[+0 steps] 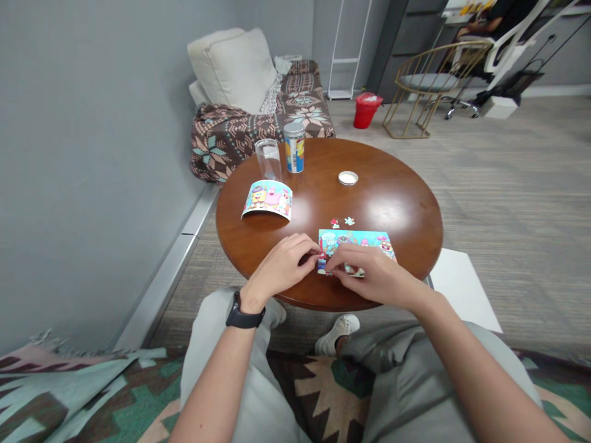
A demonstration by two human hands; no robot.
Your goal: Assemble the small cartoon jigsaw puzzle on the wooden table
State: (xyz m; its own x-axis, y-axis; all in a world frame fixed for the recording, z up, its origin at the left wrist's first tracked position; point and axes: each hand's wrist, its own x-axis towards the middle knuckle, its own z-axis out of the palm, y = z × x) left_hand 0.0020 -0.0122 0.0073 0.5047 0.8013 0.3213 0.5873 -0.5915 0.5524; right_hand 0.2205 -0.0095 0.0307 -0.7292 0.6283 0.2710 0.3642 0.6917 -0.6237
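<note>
A colourful cartoon jigsaw puzzle [339, 238], mostly put together, lies near the front of the round wooden table [392, 203]. My left hand [289, 261] is at the puzzle's left edge, thumb and forefinger bent together against it. Over the lower left part, my right hand [369, 267] has its fingers pinched down at a small jigsaw piece [322, 266]; its palm and fingers hide much of the picture. Just beyond the puzzle's far edge lie two loose pieces, a red and white one [335, 223] and a pale blue one [349, 221].
A curved picture sheet [266, 200] stands at the left, before a clear glass [268, 161] and a printed tin [294, 151]. A round lid [348, 178] lies farther back. Beyond the table are a covered sofa [295, 101], a red bin [367, 112] and a seated person [496, 21].
</note>
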